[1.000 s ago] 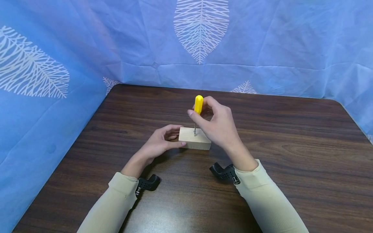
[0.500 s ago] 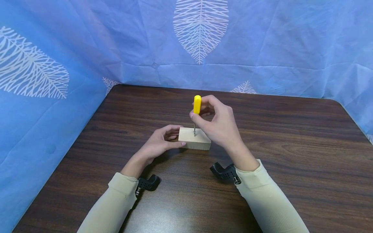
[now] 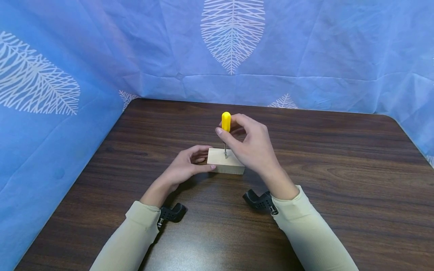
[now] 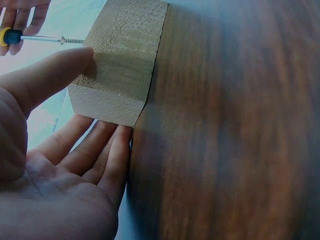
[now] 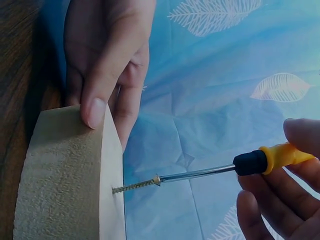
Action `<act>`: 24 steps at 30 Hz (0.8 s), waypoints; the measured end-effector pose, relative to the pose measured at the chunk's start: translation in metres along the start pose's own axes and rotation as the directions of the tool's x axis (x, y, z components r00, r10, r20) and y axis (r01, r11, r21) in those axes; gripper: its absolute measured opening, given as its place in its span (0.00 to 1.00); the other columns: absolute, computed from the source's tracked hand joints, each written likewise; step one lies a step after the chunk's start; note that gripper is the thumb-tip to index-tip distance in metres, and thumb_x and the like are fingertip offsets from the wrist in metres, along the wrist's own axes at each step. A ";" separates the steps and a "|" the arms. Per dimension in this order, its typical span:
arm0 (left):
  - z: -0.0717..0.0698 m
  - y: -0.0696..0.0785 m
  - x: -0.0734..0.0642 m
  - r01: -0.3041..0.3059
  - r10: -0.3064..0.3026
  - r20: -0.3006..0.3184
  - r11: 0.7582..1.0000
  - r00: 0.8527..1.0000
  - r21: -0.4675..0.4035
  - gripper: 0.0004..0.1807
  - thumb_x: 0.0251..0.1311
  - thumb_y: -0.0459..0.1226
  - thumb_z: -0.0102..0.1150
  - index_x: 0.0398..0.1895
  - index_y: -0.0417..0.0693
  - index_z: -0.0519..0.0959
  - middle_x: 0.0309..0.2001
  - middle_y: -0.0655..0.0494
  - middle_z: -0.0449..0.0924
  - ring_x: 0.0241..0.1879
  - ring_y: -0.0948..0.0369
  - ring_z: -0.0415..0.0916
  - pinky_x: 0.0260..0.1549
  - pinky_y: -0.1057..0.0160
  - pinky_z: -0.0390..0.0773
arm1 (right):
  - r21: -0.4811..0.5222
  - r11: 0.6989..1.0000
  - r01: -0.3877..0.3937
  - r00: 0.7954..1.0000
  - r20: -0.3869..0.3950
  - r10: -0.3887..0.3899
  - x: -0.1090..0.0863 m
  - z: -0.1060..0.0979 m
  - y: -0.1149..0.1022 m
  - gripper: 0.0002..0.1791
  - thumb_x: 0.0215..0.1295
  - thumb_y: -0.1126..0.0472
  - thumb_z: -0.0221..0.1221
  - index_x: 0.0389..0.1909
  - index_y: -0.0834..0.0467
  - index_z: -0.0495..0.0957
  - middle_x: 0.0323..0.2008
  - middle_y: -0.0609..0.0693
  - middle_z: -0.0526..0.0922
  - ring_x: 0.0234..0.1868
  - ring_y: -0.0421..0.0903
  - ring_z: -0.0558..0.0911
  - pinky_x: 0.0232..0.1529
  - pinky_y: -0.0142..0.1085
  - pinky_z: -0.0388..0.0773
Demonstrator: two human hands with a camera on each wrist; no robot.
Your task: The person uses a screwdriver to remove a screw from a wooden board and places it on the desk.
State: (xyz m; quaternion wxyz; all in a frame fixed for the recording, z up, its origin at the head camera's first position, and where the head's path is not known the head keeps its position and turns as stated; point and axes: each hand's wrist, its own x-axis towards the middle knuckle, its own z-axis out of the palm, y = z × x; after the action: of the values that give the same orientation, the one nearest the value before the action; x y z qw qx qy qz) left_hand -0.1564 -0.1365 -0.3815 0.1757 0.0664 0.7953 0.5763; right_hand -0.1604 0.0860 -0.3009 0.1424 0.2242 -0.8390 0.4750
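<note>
A pale wooden block [image 3: 226, 165] lies on the dark table. My left hand [image 3: 183, 165] grips its left end, thumb on the near side and fingers at the far side. A screw [image 5: 136, 186] stands in the block's top, its tip in the wood and most of its thread showing. The tip of a screwdriver [image 5: 200, 174] with a yellow and black handle meets the screw's head. My right hand [image 3: 252, 145] pinches the yellow handle between thumb and fingers, above the block. In the left wrist view the screw [image 4: 72, 41] shows beyond my thumb.
The brown wood-grain table [image 3: 339, 169] spreads around the block. A blue cloth [image 3: 162, 45] with white leaf prints hangs behind and at the left. Black wrist mounts [image 3: 174, 212] sit below both wrists.
The screwdriver's handle has shifted slightly left, and my right thumb and fingers have changed position on it. My left hand and the block stay almost where they were.
</note>
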 end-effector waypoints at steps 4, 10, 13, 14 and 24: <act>0.000 0.001 0.000 0.006 -0.006 -0.003 1.000 1.000 -0.005 0.35 0.67 0.44 0.74 0.76 0.57 0.74 0.74 0.53 0.76 0.74 0.48 0.73 0.76 0.41 0.71 | 0.007 1.000 0.026 1.000 -0.010 -0.025 0.000 0.000 0.000 0.11 0.71 0.59 0.71 0.52 0.55 0.89 0.45 0.47 0.87 0.43 0.42 0.85 0.49 0.39 0.88; 0.000 0.001 -0.001 0.016 -0.016 -0.002 1.000 1.000 -0.010 0.35 0.67 0.44 0.74 0.77 0.57 0.73 0.75 0.53 0.75 0.75 0.48 0.72 0.77 0.40 0.71 | 0.045 0.999 -0.013 1.000 -0.002 0.013 0.001 -0.001 -0.001 0.19 0.68 0.64 0.72 0.59 0.58 0.83 0.45 0.52 0.90 0.43 0.45 0.88 0.51 0.44 0.87; 0.001 0.000 0.000 0.018 -0.018 -0.004 1.000 1.000 -0.015 0.35 0.67 0.43 0.75 0.76 0.58 0.74 0.74 0.54 0.75 0.75 0.49 0.72 0.77 0.42 0.71 | 0.057 0.998 -0.024 1.000 -0.005 0.024 0.000 -0.001 -0.001 0.19 0.68 0.65 0.72 0.57 0.59 0.82 0.45 0.53 0.90 0.43 0.46 0.88 0.52 0.45 0.87; 0.001 0.000 0.000 0.014 -0.014 -0.004 1.000 1.000 -0.013 0.36 0.67 0.43 0.74 0.77 0.58 0.73 0.74 0.54 0.75 0.75 0.49 0.72 0.78 0.42 0.70 | 0.060 0.998 -0.026 1.000 -0.007 0.026 0.000 -0.001 -0.001 0.18 0.68 0.65 0.72 0.57 0.59 0.82 0.45 0.53 0.90 0.43 0.46 0.88 0.52 0.45 0.87; 0.001 0.001 -0.001 0.002 -0.002 -0.005 1.000 1.000 -0.030 0.35 0.66 0.42 0.75 0.76 0.57 0.74 0.73 0.54 0.76 0.74 0.49 0.73 0.77 0.43 0.72 | 0.060 0.997 -0.053 0.998 -0.028 0.055 0.000 0.003 -0.001 0.15 0.67 0.55 0.75 0.49 0.54 0.83 0.42 0.47 0.91 0.42 0.43 0.87 0.49 0.47 0.87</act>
State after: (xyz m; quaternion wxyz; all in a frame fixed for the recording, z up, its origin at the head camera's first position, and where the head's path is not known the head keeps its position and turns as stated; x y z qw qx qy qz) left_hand -0.1552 -0.1356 -0.3809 0.1754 0.0616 0.7870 0.5882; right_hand -0.1598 0.0831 -0.3021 0.1350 0.1985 -0.8281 0.5066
